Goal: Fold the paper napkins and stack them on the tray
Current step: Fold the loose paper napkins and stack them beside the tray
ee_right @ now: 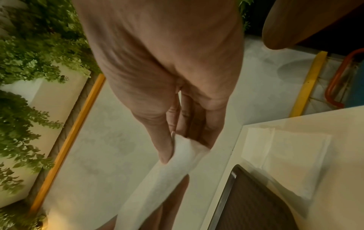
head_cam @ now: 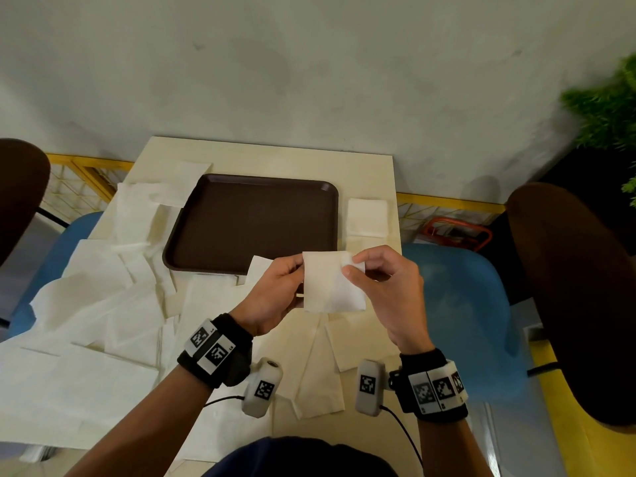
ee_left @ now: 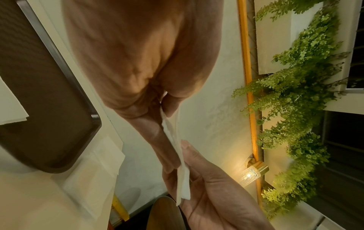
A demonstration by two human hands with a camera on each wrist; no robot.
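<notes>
Left hand (head_cam: 275, 290) and right hand (head_cam: 385, 287) pinch opposite edges of a white folded paper napkin (head_cam: 332, 284) above the cream bench (head_cam: 364, 166), near the dark brown rectangular plastic tray (head_cam: 251, 222).

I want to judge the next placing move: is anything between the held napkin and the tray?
Nothing visible is. Both hands, left and right, pinch the napkin in the air just in front of the tray. The tray's near rim lies right beyond it, and its brown surface shows bare.
</notes>
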